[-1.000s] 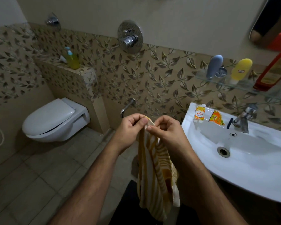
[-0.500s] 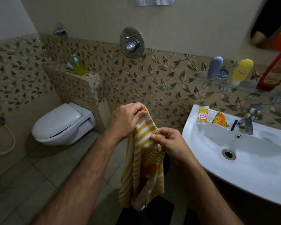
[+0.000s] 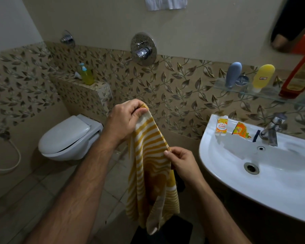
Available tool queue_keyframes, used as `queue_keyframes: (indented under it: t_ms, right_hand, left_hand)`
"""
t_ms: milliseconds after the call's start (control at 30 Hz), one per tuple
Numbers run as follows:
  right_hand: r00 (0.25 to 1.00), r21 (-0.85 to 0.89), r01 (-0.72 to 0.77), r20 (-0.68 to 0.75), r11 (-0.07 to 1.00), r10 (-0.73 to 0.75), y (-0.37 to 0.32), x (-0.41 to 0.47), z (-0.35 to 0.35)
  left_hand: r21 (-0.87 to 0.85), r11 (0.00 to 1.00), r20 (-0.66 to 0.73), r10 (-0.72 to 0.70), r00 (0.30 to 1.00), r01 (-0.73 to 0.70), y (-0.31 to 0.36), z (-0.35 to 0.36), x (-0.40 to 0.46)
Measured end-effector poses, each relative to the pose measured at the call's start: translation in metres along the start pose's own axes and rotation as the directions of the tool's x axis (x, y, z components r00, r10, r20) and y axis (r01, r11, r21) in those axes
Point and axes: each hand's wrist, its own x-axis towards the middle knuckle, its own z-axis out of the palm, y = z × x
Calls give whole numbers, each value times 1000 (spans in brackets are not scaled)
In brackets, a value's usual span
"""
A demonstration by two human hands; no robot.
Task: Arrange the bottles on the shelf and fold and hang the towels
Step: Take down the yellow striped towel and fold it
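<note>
The left hand [image 3: 126, 120] grips the top corner of the yellow striped towel [image 3: 151, 166], its fingers curled tight around the bunched cloth. The right hand [image 3: 182, 162] sits lower, pinching the towel's right edge between thumb and fingers. The towel hangs in the air between the toilet [image 3: 69, 138] and the sink [image 3: 253, 173], draping down towards the floor, with its lower end doubled over and loose.

The step in hand looks to be finding the edges so the towel can be folded. To do it well, the right hand should run along the edge to the next corner without letting go, then both hands should lift the two corners level so the cloth falls flat. Only then is it worth bringing the corners together, since a fold made while the bottom is twisted will come out crooked. The towel should also be kept off the floor.

On the glass shelf [image 3: 264, 92] stand a grey bottle [image 3: 233, 73], a yellow bottle [image 3: 263, 76] and a red bottle [image 3: 301, 74]; all appear upright, though the wide lens bends them at this edge of the view. A white towel [image 3: 165, 3] hangs at the top of the wall, only its lower part in view, so its hanger is out of sight. That is probably where the striped one goes once folded.
</note>
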Motion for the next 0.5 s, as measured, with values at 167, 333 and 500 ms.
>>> queue_keyframes:
  t_ms: [167, 333, 500]
  right_hand:
    - [984, -312, 106, -102, 944, -144, -19, 1, -15]
    - [942, -759, 195, -31, 621, -334, -46, -9, 1]
    - [885, -885, 85, -144, 458, -442, -56, -2, 11]
  left_hand:
    - [11, 977, -107, -212, 971, 214, -33, 5, -16]
    - [-149, 855, -174, -518, 838, 497, -47, 22, -31]
    - [-167, 794, -190, -607, 771, 584, -33, 37, -44]
